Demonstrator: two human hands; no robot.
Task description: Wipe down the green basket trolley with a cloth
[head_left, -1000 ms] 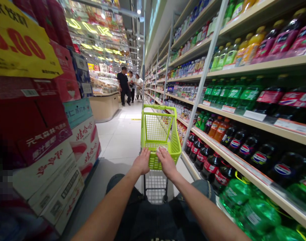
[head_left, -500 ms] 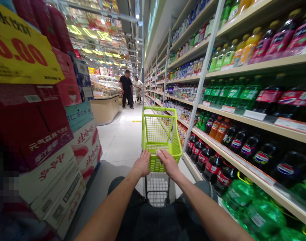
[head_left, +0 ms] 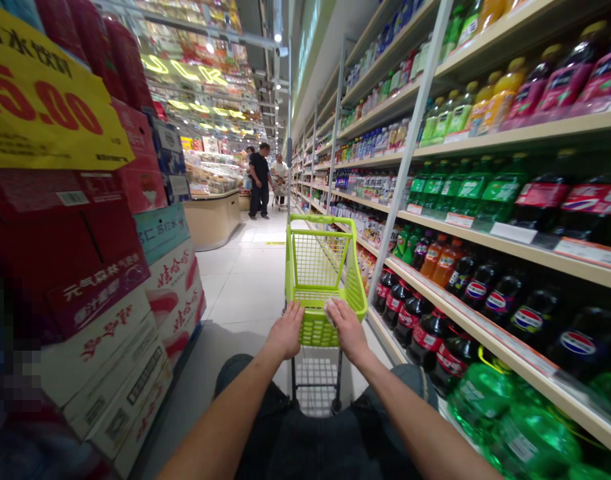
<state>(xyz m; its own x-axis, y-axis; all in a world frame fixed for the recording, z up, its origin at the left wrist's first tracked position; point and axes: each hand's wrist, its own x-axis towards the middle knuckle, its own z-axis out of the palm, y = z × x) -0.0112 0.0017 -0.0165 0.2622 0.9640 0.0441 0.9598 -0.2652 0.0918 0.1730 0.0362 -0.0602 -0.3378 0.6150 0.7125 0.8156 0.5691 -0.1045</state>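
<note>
A lime green shopping cart (head_left: 358, 287) is on the floor (head_left: 233, 283), right in front of the person. The left hand (head_left: 285, 330) lies on the cart's near edge, its fingers side by side. The right hand (head_left: 349, 328) is on the same edge, to the other side, with its fingers bent a little over a white wad (head_left: 329, 312). I can't tell how tight each hand is. The two hands are apart. Inside the cart, the floor with holes in it shows.

To the right of the cart are long shelves (head_left: 490, 243). They hold cola bottles with red labels (head_left: 426, 333), Pepsi bottles (head_left: 528, 315), orange soda bottles (head_left: 446, 261) and green soda bottles (head_left: 498, 183).

To the left of the cart, red boxes (head_left: 40, 247) sit on white boxes (head_left: 174, 293), near a yellow price sign (head_left: 50, 100). I can't see inside the boxes. Far past the cart, a person in black (head_left: 259, 180) stands by a food counter (head_left: 213, 220).
</note>
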